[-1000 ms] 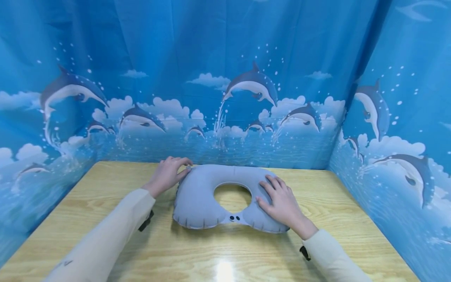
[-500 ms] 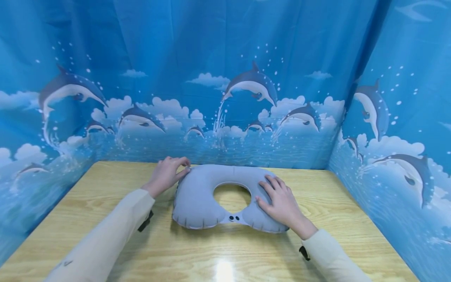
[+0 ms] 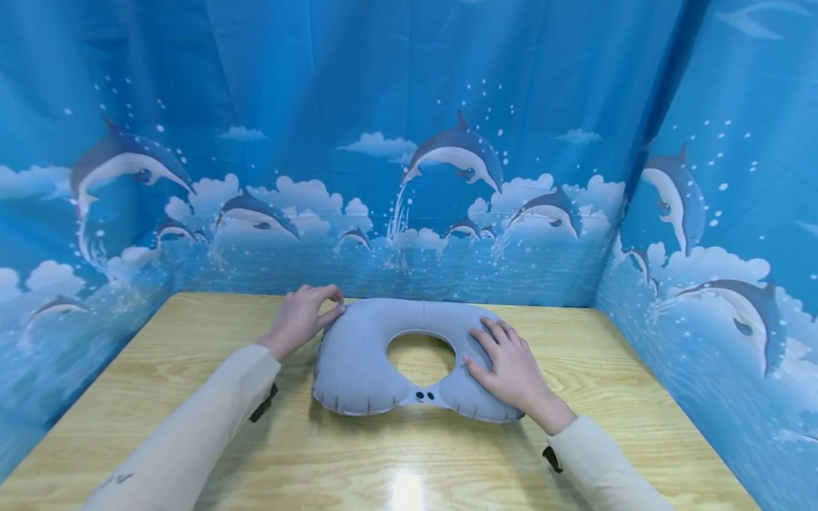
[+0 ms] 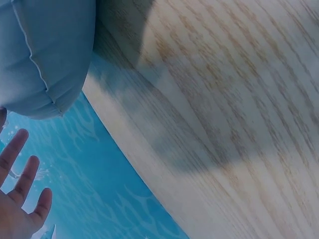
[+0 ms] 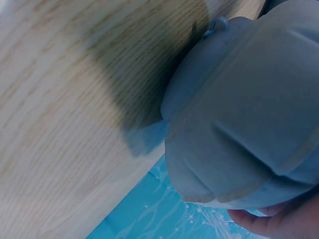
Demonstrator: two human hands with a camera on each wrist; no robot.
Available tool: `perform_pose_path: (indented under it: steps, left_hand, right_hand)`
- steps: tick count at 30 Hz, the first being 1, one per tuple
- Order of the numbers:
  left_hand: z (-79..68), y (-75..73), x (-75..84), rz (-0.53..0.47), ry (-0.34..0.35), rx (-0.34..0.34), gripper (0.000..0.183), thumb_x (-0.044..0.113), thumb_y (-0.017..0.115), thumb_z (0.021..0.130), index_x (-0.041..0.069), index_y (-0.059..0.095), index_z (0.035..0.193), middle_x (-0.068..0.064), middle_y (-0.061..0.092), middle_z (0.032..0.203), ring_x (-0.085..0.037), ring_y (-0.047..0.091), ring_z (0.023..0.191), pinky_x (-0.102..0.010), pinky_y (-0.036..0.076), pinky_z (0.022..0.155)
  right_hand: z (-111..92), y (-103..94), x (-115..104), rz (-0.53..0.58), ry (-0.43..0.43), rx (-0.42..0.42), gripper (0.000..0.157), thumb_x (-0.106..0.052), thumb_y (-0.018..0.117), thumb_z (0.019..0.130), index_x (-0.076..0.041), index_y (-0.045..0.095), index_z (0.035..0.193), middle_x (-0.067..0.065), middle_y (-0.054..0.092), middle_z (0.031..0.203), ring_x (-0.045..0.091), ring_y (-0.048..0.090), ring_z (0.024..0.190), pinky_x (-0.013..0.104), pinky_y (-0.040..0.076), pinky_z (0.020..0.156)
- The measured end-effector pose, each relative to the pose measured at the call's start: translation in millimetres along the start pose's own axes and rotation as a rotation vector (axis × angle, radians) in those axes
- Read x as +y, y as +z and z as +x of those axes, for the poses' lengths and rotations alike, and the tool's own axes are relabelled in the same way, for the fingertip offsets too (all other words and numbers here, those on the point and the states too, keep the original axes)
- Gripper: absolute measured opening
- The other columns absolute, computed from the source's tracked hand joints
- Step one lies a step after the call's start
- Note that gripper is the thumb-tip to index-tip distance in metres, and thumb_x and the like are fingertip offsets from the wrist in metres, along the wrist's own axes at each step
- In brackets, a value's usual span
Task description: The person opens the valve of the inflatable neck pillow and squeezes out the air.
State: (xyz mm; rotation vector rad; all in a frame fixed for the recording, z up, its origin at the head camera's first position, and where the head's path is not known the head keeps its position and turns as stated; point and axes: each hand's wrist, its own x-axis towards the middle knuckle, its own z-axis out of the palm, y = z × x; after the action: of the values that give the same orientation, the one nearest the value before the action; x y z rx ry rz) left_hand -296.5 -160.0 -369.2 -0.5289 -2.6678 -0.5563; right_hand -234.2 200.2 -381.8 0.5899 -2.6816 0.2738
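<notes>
A grey inflatable neck pillow (image 3: 364, 355) lies puffed up on the wooden table, its round opening in the middle and two dark snaps on the strip joining its near ends. At its far left corner my left hand (image 3: 300, 319) pinches with thumb and forefinger; exactly what sits between the tips is too small to tell. The other fingers of that hand (image 4: 22, 199) are spread in the left wrist view. My right hand (image 3: 514, 369) rests with spread fingers on the pillow's right side. In the right wrist view, the pillow (image 5: 239, 109) hides most of that hand.
The light wooden table (image 3: 255, 454) reaches back to a blue curtain (image 3: 358, 71) printed with dolphins, which also hangs on both sides. A small loop (image 5: 217, 26) sticks out from the pillow's edge in the right wrist view.
My left hand has shifted very slightly to the left at the pillow's corner. The right hand and the pillow have hardly moved.
</notes>
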Motion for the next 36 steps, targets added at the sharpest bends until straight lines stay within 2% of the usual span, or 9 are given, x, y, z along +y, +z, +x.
perform_pose_path:
  steps: [8,15,20,23,28,36]
  left_hand:
    - [-1.0,2.1,-0.6,0.008,-0.008,0.034,0.008,0.031,0.062,0.087,0.025,0.062,0.093,0.003,0.067,0.091,-0.023,0.054,0.078,-0.042,0.039,0.068]
    - [-1.7,3.5,-0.7,0.016,-0.013,0.069,0.009,0.032,0.064,0.085,0.025,0.062,0.090,-0.001,0.067,0.080,-0.023,0.054,0.072,-0.038,0.038,0.062]
    - [-1.9,3.9,-0.9,0.001,-0.047,0.078,0.012,0.033,0.065,0.084,0.022,0.060,0.087,-0.003,0.067,0.081,-0.023,0.053,0.072,-0.036,0.037,0.061]
    - [-2.6,2.9,-0.6,-0.008,-0.057,0.075,0.013,0.033,0.065,0.083,0.021,0.060,0.087,-0.004,0.068,0.084,-0.025,0.054,0.074,-0.038,0.039,0.063]
    - [-3.7,2.8,-2.0,-0.005,-0.060,0.041,0.017,0.034,0.066,0.083,0.020,0.060,0.092,-0.002,0.068,0.099,-0.026,0.056,0.084,-0.042,0.042,0.070]
    - [-11.2,3.5,-7.8,-0.085,-0.126,-0.023,0.037,0.041,0.062,0.084,0.017,0.059,0.112,-0.006,0.066,0.108,-0.031,0.056,0.097,-0.050,0.041,0.082]
  right_hand:
    - [0,-0.7,-1,-0.001,-0.001,0.002,0.049,-0.044,0.054,0.087,-0.014,0.055,0.125,0.015,0.042,0.138,0.041,0.039,0.124,0.060,0.039,0.087]
    - [0,-0.7,0,0.004,-0.002,0.000,0.049,-0.044,0.054,0.087,-0.014,0.055,0.125,0.016,0.042,0.138,0.042,0.038,0.124,0.060,0.039,0.087]
    - [0,0.7,1,-0.005,-0.004,-0.006,0.049,-0.044,0.055,0.086,-0.014,0.055,0.125,0.016,0.043,0.138,0.042,0.039,0.124,0.060,0.039,0.087]
    - [-1,1.5,1,-0.009,0.000,-0.015,0.049,-0.044,0.055,0.086,-0.014,0.055,0.125,0.016,0.043,0.137,0.042,0.039,0.124,0.060,0.039,0.087]
    - [-1,2.6,1,-0.018,0.000,-0.027,0.050,-0.044,0.055,0.086,-0.014,0.055,0.125,0.016,0.043,0.137,0.041,0.040,0.123,0.059,0.039,0.088]
    - [2,0.2,-1,-0.044,-0.024,-0.042,0.049,-0.044,0.056,0.085,-0.014,0.056,0.124,0.016,0.046,0.135,0.042,0.041,0.122,0.060,0.037,0.089]
